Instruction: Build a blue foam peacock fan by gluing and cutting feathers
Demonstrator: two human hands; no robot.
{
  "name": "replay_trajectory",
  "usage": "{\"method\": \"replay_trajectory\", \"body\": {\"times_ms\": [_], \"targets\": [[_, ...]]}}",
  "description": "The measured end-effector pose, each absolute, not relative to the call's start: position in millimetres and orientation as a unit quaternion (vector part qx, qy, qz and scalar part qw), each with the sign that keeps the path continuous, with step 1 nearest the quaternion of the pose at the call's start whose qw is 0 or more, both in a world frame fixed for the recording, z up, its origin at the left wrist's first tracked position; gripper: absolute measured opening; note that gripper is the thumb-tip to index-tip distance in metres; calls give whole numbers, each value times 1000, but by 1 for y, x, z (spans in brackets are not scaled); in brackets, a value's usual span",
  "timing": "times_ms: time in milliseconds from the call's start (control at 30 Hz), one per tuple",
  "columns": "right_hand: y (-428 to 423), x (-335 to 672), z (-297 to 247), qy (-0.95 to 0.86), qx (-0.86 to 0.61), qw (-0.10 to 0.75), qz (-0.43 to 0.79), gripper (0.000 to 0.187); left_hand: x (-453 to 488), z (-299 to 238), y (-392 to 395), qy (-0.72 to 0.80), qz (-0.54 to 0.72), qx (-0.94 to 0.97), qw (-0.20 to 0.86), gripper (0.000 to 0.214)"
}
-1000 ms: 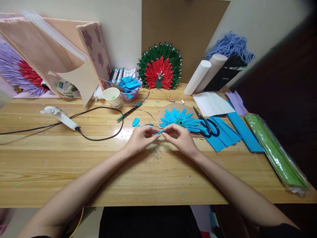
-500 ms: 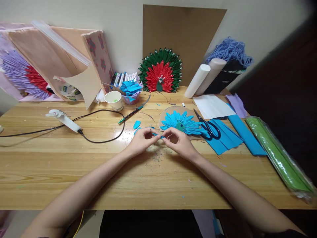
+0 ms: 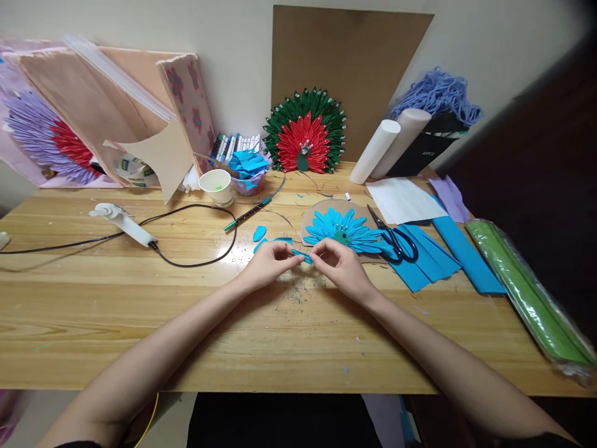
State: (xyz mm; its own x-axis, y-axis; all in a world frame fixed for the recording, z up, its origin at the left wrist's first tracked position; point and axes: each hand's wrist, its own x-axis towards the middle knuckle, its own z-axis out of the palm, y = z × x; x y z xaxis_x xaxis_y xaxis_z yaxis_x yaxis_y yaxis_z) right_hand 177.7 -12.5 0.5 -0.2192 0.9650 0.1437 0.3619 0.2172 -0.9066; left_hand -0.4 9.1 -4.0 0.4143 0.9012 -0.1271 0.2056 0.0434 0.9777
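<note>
Left hand (image 3: pixel 263 269) and right hand (image 3: pixel 344 271) nearly met at the middle of the worktop (image 3: pixel 153 323), the thumb and fingers of each pinching a small blue piece (image 3: pixel 302 254) stretched between them, the left at one end and the right at the other. That piece sat just to the near side of a blue fan-tailed bird (image 3: pixel 329 225), whose petals spread over a rounded brown cardboard backing (image 3: pixel 362 211); how high it was held above the wood could not be told. Loose blue petals (image 3: pixel 259 234) lay beyond the left hand, and dark specks (image 3: pixel 298 294) were scattered on the wood by the fingers. To the right of the bird, scissors (image 3: pixel 405 238) with black handles rested partly over cut blue strips (image 3: pixel 426 266), near a white sheet (image 3: pixel 401 200). Farther right lay a long green roll (image 3: pixel 527 292) in clear wrapping. Over on the left were a white tool (image 3: pixel 128 227) with a black cord, a green-ended pen (image 3: pixel 247 214) and a paper cup (image 3: pixel 217 190), with a tub of blue scraps (image 3: pixel 249 165) just behind the cup. At the back, a red and green bird (image 3: pixel 305 140) stood upright before a tall brown board (image 3: pixel 336 56)
</note>
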Motion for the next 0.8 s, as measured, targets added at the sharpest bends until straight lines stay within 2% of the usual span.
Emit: {"method": "replay_trajectory", "body": {"times_ms": [167,433,800], "targets": [[-10,178,-3,-650,-492,394,424,16,-3,-6,10,443,301,635,557,24],[-8,178,-3,-651,-490,345,466,22,-3,-5,7,441,275,709,477,27],[-4,180,0,-613,-486,339,523,26,-7,-7,10,425,265,737,454,24]]}}
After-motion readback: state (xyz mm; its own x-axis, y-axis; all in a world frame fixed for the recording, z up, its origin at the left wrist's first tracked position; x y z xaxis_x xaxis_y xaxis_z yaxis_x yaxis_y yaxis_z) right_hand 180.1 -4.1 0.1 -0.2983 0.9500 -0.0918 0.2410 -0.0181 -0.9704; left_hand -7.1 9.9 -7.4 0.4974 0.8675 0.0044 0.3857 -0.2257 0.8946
